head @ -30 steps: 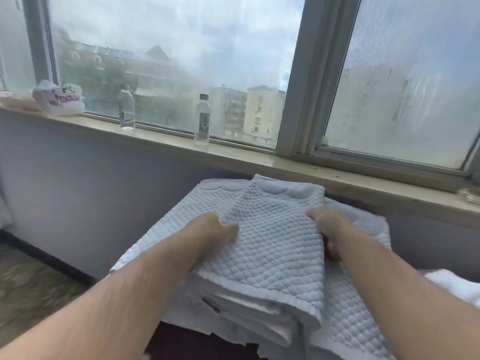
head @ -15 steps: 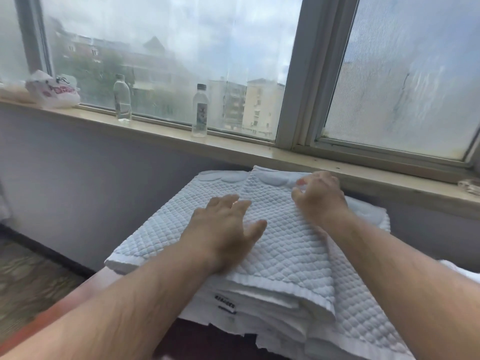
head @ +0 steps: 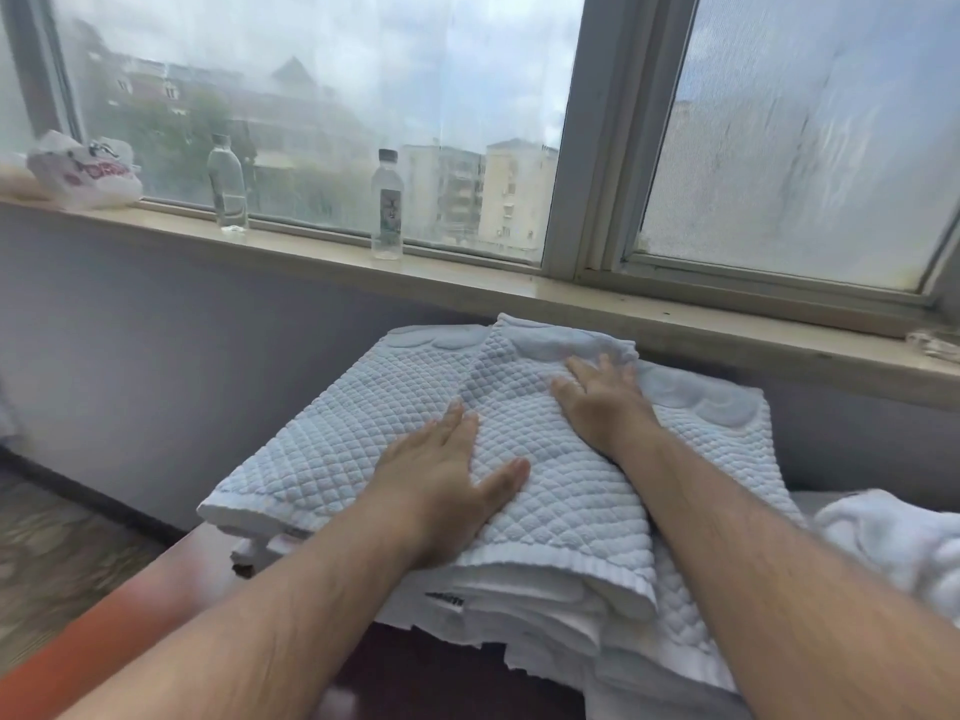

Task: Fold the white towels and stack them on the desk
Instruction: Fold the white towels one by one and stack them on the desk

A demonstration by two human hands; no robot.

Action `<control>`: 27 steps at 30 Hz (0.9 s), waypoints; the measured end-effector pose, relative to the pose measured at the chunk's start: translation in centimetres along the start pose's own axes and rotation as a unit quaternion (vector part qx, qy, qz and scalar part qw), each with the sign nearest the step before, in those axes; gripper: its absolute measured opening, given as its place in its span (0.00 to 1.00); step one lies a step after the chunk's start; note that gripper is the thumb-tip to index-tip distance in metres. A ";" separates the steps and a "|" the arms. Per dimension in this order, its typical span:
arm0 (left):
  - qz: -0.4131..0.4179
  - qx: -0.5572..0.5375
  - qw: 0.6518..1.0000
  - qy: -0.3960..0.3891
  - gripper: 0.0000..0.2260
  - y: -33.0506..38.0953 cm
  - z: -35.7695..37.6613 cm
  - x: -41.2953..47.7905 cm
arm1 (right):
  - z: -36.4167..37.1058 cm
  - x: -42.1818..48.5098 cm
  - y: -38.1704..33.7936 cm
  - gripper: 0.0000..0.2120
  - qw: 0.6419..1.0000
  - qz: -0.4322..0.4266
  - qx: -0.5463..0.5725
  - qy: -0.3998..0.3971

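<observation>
- Far up and to the left of the left hand (head: 441,491), a white plastic bag (head: 85,171) with red print lies on the windowsill (head: 467,283).
- On the same sill a clear bottle (head: 227,184) stands upright. A labelled bottle (head: 387,207) with a dark cap stands to its right, well beyond the left hand's fingertips.
- The worktop (head: 130,615) shows as a reddish edge below and left of the left hand, under that forearm.
- A stack of towels (head: 322,449), white and quilted, lies on the worktop beneath both hands and spreads out to the left of the left hand.
- The left hand is released: fingers straight and together, thumb out, palm flat on the near part of the top towel (head: 561,491).
- The top towel, folded narrow, lies on the stack and runs from the left hand to past the right hand.
- The right hand (head: 605,402) lies flat with its fingers spread, pressing the far end of the top towel and grasping nothing.
- To the right of the right forearm, a loose towel (head: 893,543) lies crumpled just beside the stack.
</observation>
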State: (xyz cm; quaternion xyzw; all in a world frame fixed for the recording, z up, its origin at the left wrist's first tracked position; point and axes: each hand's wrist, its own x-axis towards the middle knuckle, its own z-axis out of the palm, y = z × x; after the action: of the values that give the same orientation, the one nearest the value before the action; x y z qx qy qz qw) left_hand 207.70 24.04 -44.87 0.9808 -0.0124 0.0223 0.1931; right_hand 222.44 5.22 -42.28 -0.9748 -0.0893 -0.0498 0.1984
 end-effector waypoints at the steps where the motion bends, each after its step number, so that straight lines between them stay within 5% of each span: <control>1: -0.002 0.004 1.000 0.003 0.49 0.0 0.0 0.0 | 0.0 -0.7 0.1 0.30 1.000 -0.004 0.008 0.008; 9: -0.014 0.067 0.996 0.052 0.39 1.3 0.2 -2.2 | 0.0 -12.1 1.0 0.30 0.999 -0.039 0.012 -0.019; 13: 0.016 0.043 0.998 0.053 0.35 3.4 1.0 -5.9 | 0.3 -19.2 2.0 0.28 0.994 -0.078 -0.049 0.051; 16: 0.061 0.007 0.996 0.066 0.34 6.1 1.6 -9.2 | -0.7 -22.9 4.5 0.14 0.979 -0.101 -0.087 0.153; 21: 0.187 0.004 0.976 0.107 0.33 13.4 4.0 -12.3 | -4.2 -28.3 14.4 0.05 0.959 0.041 0.038 0.276; 27: 0.306 -0.085 0.942 0.109 0.22 23.9 11.3 -13.2 | -4.8 -36.0 26.5 0.06 0.925 0.210 0.111 0.296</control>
State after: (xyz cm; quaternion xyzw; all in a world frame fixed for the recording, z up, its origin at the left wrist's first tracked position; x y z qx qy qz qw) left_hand 194.20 -2.12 -46.89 0.9012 -0.2922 0.1863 0.2603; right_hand 192.01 -26.24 -52.63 -0.8837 0.1756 -0.2825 0.3291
